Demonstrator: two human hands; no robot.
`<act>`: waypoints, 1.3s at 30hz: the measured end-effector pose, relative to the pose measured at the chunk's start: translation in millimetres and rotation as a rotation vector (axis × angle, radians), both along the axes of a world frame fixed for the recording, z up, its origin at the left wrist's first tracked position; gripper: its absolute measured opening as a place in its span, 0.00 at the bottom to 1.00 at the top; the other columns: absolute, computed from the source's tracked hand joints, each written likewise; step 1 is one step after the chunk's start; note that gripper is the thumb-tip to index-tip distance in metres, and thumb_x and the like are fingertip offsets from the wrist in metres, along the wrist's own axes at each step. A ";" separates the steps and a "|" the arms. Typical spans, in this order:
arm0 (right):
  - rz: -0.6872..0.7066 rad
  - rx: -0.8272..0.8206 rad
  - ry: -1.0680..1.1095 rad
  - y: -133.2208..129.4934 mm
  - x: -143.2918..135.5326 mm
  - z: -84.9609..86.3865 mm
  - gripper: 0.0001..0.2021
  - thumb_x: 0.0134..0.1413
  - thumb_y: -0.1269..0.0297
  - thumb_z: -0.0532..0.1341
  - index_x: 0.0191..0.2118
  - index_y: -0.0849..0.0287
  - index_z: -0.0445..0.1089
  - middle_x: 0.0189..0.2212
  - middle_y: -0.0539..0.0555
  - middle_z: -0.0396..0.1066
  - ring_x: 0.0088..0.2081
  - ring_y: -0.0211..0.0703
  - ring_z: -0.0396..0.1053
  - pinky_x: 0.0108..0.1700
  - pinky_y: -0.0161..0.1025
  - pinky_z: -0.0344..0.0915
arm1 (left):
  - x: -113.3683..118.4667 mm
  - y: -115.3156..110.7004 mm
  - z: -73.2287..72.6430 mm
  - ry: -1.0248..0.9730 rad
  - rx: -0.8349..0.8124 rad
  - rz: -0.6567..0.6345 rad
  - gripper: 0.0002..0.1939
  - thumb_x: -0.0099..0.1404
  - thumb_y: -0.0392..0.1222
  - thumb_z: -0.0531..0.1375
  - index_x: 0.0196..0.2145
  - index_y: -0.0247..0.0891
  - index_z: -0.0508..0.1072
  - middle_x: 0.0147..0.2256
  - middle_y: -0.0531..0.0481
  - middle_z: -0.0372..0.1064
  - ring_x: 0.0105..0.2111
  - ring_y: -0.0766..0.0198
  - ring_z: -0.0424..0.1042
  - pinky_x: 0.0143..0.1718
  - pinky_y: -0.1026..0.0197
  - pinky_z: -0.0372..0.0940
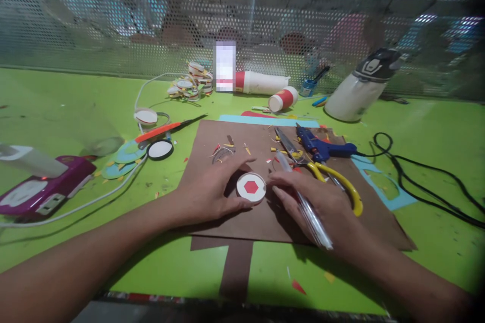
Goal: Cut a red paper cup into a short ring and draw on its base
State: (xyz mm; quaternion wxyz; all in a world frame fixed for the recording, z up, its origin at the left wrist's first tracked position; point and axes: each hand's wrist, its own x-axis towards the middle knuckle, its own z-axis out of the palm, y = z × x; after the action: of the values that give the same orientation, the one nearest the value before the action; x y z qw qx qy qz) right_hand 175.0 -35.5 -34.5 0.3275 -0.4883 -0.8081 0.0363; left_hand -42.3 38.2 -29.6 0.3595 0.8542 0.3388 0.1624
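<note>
My left hand (214, 184) curls around a small round white disc (259, 181) with a red hexagon in its middle, thumb along the near rim. The disc has a shallow side wall and looks like a paper cup's bottom. Just right of it, my right hand (314, 197) has its fingertips close together near the rim. A slim, clear, shiny stick (316, 227) lies through that hand, its exact kind unclear. Beyond the right hand are yellow-handled scissors (356, 197) and a blue glue gun (326, 149). All lie over a brown board (212, 222).
Left of the board are an orange-handled tool (159, 132), a black-rimmed disc (160, 149) and a purple power strip (41, 197). Paper cups (265, 82), a stack of cup rings (195, 83) and a leaning white bottle (354, 96) stand behind. A black cord (424, 176) runs right.
</note>
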 end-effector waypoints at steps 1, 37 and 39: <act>0.001 0.006 0.001 0.0 0.2 -0.2 0.07 0.64 0.68 0.56 0.45 0.55 0.69 0.37 0.52 0.78 0.35 0.40 0.76 0.37 0.37 0.70 | 0.1 -0.3 0.5 0.007 0.006 0.008 0.38 0.59 0.47 0.65 0.63 0.42 0.55 0.56 0.42 0.66 0.54 0.51 0.67 0.53 0.47 0.62; 0.016 0.011 -0.019 -1.5 1.7 -0.1 0.08 0.62 0.73 0.57 0.45 0.57 0.68 0.38 0.53 0.78 0.36 0.39 0.75 0.38 0.34 0.68 | -0.6 2.2 -0.7 0.063 0.244 -0.146 0.09 0.66 0.45 0.60 0.39 0.37 0.70 0.45 0.44 0.67 0.47 0.57 0.65 0.47 0.55 0.62; 0.020 0.012 -0.022 -1.8 2.3 -0.2 0.09 0.62 0.73 0.57 0.45 0.56 0.68 0.38 0.52 0.78 0.36 0.39 0.75 0.38 0.34 0.68 | -0.6 1.8 -0.8 0.067 0.247 -0.146 0.09 0.66 0.45 0.60 0.39 0.37 0.70 0.46 0.44 0.67 0.47 0.57 0.65 0.48 0.55 0.62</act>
State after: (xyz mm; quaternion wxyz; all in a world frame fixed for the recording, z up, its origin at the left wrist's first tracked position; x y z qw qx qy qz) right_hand 177.3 -37.3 -34.8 0.3211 -0.4784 -0.8168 0.0293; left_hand -42.9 40.0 -30.4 0.2510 0.9192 0.2651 0.1477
